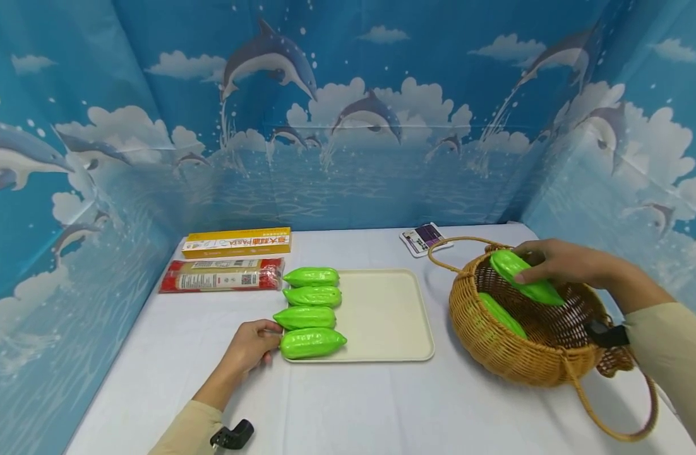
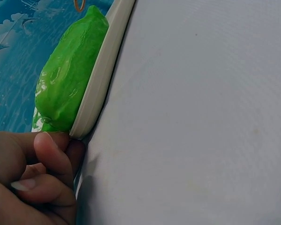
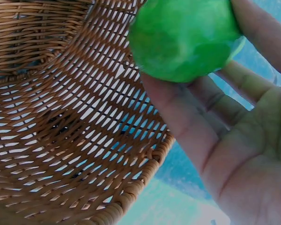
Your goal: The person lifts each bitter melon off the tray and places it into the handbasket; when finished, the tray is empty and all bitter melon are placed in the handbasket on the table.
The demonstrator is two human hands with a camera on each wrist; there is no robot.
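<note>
My right hand (image 1: 564, 262) grips a glossy, bright-green bitter melon (image 1: 524, 278) between thumb and fingers, over the mouth of a round wicker basket (image 1: 467, 303). In the right wrist view the held bitter melon (image 3: 182, 40) shows above the basket's woven inner wall (image 3: 70, 136). Another bitter melon (image 1: 501, 315) lies inside the basket. On the left side of a cream tray (image 1: 384, 316), several bitter melons (image 1: 312, 343) lie in a column, pointing sideways. My left hand (image 1: 251, 347) pinches the tray's near left edge; its curled fingers (image 2: 54, 157) sit right by the nearest melon's end.
Behind the tray on the left are a yellow pasta box (image 1: 237, 242) and red-ended noodle packs (image 1: 223, 275). A small purple-and-white packet (image 1: 423, 239) lies at the back. The basket's handles (image 1: 615, 433) stick out over the white tablecloth (image 1: 359, 404). A dolphin-print curtain (image 1: 348, 177) surrounds the table.
</note>
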